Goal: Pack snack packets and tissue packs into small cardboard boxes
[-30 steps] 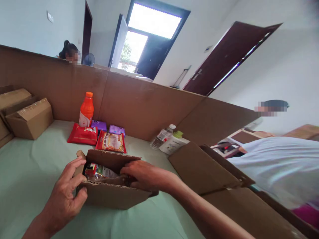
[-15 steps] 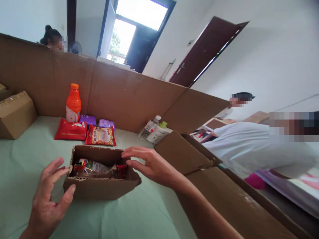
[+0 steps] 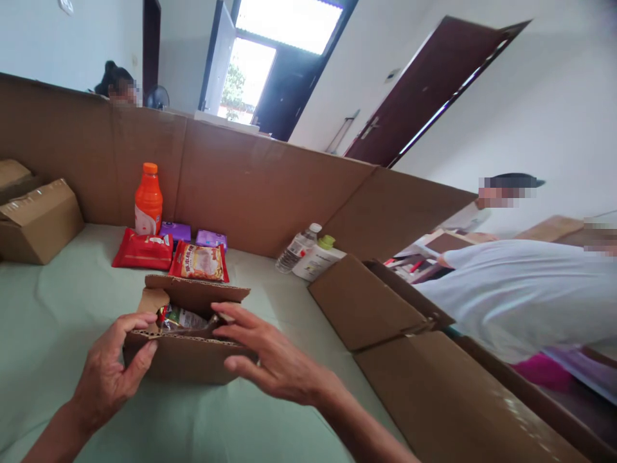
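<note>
A small open cardboard box (image 3: 187, 363) sits on the green cloth in front of me, with plastic snack packets (image 3: 186, 318) inside. My left hand (image 3: 113, 360) grips its front left corner, fingers on the inward-leaning left flap and thumb against the front wall. Over the box's right end lies my right hand (image 3: 270, 350), fingers spread and touching the right side, which it mostly hides. Just behind the box are a red packet (image 3: 143, 249) and a red-and-cream snack bag (image 3: 200, 262).
Behind the packets stand an orange bottle (image 3: 148, 202) and two purple packs (image 3: 212, 240). A clear water bottle (image 3: 296, 249) and a white pouch with a green cap (image 3: 318, 258) lean near a cardboard partition (image 3: 270, 193). Another box (image 3: 45, 222) stands left. Co-workers are beyond the partitions.
My left hand has moved in onto the box's corner, and the left flap now leans inward. My right hand has come lower and nearer over the right end. The view has shifted slightly.
</note>
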The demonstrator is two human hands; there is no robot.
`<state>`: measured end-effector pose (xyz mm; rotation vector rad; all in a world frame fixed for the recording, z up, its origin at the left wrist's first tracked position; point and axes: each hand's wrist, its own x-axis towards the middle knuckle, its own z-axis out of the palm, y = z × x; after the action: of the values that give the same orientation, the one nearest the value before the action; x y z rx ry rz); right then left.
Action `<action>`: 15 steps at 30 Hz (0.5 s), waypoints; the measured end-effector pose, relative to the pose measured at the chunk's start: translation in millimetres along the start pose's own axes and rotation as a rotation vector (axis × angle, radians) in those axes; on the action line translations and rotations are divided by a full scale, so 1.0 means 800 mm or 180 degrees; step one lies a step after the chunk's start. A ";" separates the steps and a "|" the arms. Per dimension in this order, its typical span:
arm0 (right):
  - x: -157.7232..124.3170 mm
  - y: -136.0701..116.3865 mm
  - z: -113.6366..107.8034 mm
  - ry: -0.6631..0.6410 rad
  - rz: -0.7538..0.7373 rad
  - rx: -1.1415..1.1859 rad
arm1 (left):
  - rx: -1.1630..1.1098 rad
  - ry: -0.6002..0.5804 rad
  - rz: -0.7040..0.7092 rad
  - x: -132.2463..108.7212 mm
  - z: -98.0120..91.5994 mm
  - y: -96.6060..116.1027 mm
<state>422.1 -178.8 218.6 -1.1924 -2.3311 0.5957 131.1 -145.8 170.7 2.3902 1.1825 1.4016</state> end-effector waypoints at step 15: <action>-0.034 0.021 0.038 0.1421 0.0081 -0.0479 | 0.0080 -0.0176 -0.0108 0.008 0.008 -0.011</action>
<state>430.1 -197.6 179.2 -1.2708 -2.0065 0.1391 132.8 -133.8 167.8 2.3974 1.2280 1.3096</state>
